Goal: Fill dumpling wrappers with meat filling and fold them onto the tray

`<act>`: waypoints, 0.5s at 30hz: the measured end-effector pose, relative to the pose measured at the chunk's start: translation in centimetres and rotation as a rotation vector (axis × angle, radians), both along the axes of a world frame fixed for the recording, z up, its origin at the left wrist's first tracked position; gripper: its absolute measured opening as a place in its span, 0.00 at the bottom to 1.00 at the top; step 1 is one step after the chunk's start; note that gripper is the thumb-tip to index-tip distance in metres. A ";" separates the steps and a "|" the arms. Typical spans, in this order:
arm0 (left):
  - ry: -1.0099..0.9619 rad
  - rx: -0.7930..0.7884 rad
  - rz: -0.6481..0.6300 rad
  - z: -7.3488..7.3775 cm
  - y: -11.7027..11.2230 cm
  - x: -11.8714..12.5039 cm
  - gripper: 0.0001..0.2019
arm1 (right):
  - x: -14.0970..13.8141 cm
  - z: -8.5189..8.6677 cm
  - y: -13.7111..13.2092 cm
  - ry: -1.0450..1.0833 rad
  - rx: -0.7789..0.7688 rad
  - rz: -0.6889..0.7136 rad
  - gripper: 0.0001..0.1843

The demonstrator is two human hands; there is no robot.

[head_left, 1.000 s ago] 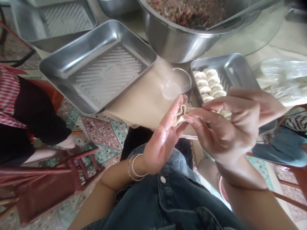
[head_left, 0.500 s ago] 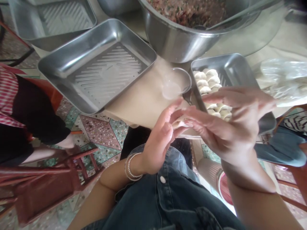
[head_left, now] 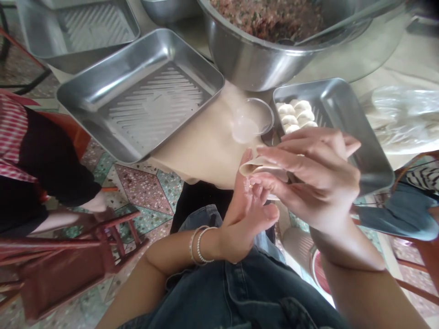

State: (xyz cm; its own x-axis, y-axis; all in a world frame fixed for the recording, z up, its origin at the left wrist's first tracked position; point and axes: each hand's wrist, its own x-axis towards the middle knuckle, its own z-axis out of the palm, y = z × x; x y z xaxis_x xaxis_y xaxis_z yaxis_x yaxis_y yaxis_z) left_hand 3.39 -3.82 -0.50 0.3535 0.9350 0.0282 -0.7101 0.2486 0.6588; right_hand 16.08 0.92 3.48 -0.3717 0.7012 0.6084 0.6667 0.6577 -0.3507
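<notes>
A pale dumpling wrapper (head_left: 256,166) is folded between both my hands, just above the table's near edge. My left hand (head_left: 247,214), with bracelets at the wrist, cups it from below, fingers curled up against it. My right hand (head_left: 313,178) covers it from above, with fingers and thumb pinched along the folded edge. Behind my right hand a steel tray (head_left: 356,132) holds several finished white dumplings (head_left: 295,113) in rows. A small clear bowl (head_left: 253,119) with whitish liquid stands just beyond the wrapper.
An empty ribbed steel tray (head_left: 144,91) lies at left, another (head_left: 78,27) behind it. A big steel bowl (head_left: 254,55) of minced filling stands at the back. A plastic bag (head_left: 404,119) lies at right. Another person in a checked sleeve (head_left: 13,132) sits at left by a red stool (head_left: 68,260).
My left hand has dropped and turned under the wrapper. My right hand has closed over it from above, and the wrapper now looks folded flat.
</notes>
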 end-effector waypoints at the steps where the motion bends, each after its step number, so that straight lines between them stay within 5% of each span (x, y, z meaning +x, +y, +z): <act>1: 0.000 0.013 -0.002 -0.1 0.0 -0.1 0.37 | 0.0 0.1 0.0 -0.006 0.005 -0.002 0.19; 8: 0.048 0.157 0.006 -0.2 0.5 -0.7 0.36 | 0.5 0.9 0.3 -0.102 -0.012 0.070 0.06; 15: 0.127 0.182 0.028 -0.8 0.5 -1.0 0.27 | 0.9 1.9 0.7 -0.106 -0.024 0.026 0.25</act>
